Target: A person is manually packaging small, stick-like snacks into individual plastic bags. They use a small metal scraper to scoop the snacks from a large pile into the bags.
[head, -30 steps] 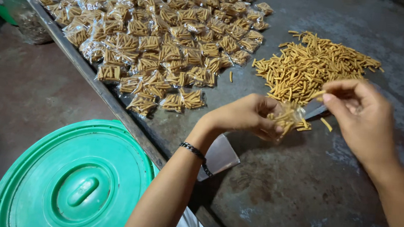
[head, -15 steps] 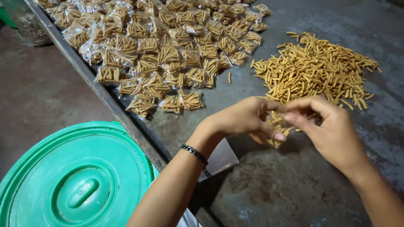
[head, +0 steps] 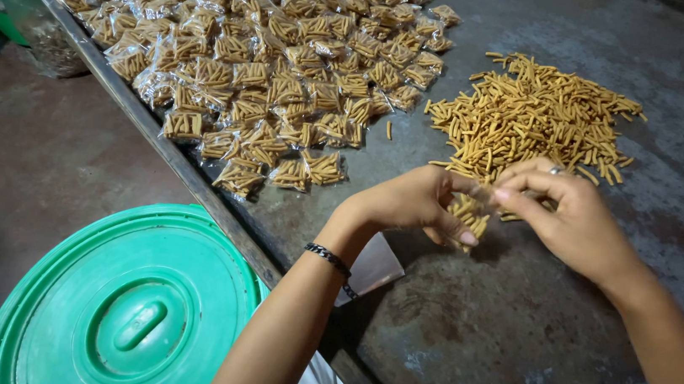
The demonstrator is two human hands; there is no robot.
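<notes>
Head view: a small clear packet of snack sticks (head: pixel 468 214) is pinched between both hands, left (head: pixel 409 201) and right (head: pixel 564 215), above the table (head: pixel 513 337); loose sticks (head: pixel 537 111) lie just behind, filled packets (head: pixel 264 48) heaped nearby, green lid (head: pixel 126 313) below.

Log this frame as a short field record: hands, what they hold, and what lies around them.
left hand: holds a small clear packet of yellow snack sticks
right hand: pinches the same packet's top
loose pile of yellow snack sticks: beyond the hands
heap of filled clear packets: far left
surface: grey metal table
beside table: round green plastic lid
</notes>
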